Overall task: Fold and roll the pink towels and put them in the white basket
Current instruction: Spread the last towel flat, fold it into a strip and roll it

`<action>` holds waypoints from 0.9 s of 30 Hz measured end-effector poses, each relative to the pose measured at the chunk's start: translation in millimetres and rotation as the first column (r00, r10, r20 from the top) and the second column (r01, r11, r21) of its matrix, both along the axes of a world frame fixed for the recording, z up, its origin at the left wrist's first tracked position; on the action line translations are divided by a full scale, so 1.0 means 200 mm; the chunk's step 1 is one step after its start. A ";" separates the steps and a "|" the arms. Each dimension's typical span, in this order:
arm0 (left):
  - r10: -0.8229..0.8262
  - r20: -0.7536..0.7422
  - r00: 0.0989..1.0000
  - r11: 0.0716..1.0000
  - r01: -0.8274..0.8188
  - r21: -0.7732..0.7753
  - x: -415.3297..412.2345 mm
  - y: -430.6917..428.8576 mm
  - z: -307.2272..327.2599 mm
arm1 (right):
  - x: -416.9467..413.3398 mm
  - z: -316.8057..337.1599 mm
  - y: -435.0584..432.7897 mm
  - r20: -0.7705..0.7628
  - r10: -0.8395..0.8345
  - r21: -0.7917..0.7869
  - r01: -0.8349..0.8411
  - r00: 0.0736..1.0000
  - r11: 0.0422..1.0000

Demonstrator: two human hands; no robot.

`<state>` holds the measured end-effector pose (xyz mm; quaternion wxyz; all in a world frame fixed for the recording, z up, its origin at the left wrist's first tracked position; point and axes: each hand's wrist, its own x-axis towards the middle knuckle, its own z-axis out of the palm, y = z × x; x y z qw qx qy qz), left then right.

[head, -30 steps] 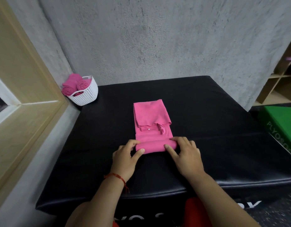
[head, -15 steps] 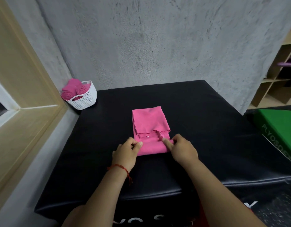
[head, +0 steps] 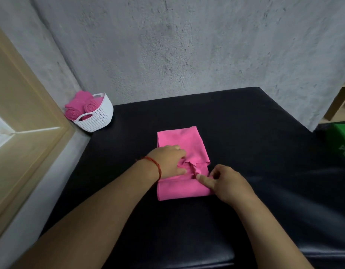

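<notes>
A folded pink towel [head: 182, 142] lies flat in the middle of the black padded mat [head: 255, 133], its near end turned over into a thick fold. My left hand [head: 167, 162] rests on the towel's left middle, fingers and thumb on the edge of the upper flap. My right hand [head: 226, 183] sits at the towel's right edge, its index finger stretched out and pressing on the cloth beside a small loop; the other fingers are curled. The white basket [head: 99, 117] stands at the mat's far left corner and holds rolled pink towels [head: 80, 105].
A grey concrete wall runs behind the mat. To the left there is a wooden frame [head: 28, 121] and a pale ledge. A green box [head: 342, 144] and wooden shelves are at the right edge. Bare mat surrounds the towel.
Both hands have moved forward from the towel's near end to its middle. The left hand now lies on the flap, and the right index finger presses by the loop. The camera has come closer.
</notes>
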<state>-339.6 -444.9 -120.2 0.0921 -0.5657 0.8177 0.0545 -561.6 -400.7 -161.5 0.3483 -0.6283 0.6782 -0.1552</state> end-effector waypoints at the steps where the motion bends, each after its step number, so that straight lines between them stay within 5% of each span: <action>1: -0.045 0.041 0.998 0.999 0.046 -0.017 0.00 -0.03 0.00 | 0.00 0.00 -0.01 -0.007 0.013 -0.002 -0.013 1.000 1.000; 4: -0.115 0.115 0.987 0.992 0.120 -0.038 -0.04 -0.08 0.02 | -0.01 0.00 -0.02 -0.021 0.046 0.000 -0.046 0.999 0.999; 7: -0.051 0.104 0.993 0.998 0.046 0.054 -0.05 -0.20 0.14 | -0.02 0.01 -0.03 -0.011 0.057 0.005 -0.057 0.998 0.998; 9: 0.049 0.052 0.997 0.998 -0.047 -0.043 0.00 -0.35 0.27 | -0.02 0.01 -0.03 -0.008 0.056 -0.006 -0.056 0.998 0.998; 12: 0.281 -0.245 0.928 0.848 -0.360 -0.389 0.13 -0.56 0.45 | -0.02 0.02 -0.03 0.005 0.046 -0.008 -0.045 0.999 0.999; 15: 0.386 -0.504 0.773 0.703 -0.600 -0.382 0.17 -0.60 0.44 | -0.02 0.03 -0.03 0.012 0.042 -0.001 -0.042 0.999 0.999; 22: 0.293 -0.400 0.869 0.849 -0.428 -0.309 0.05 -0.24 0.04 | -0.02 0.05 -0.02 0.035 0.034 0.004 -0.034 0.999 0.999; 24: 0.398 -0.516 0.759 0.791 -0.568 -0.226 0.08 -0.26 0.01 | -0.02 0.06 -0.01 0.046 0.030 0.010 -0.031 0.999 0.999; 27: 0.584 -0.667 0.462 0.641 -0.767 0.031 0.21 -0.42 0.04 | -0.02 0.05 -0.01 0.044 0.032 0.009 -0.032 0.999 0.999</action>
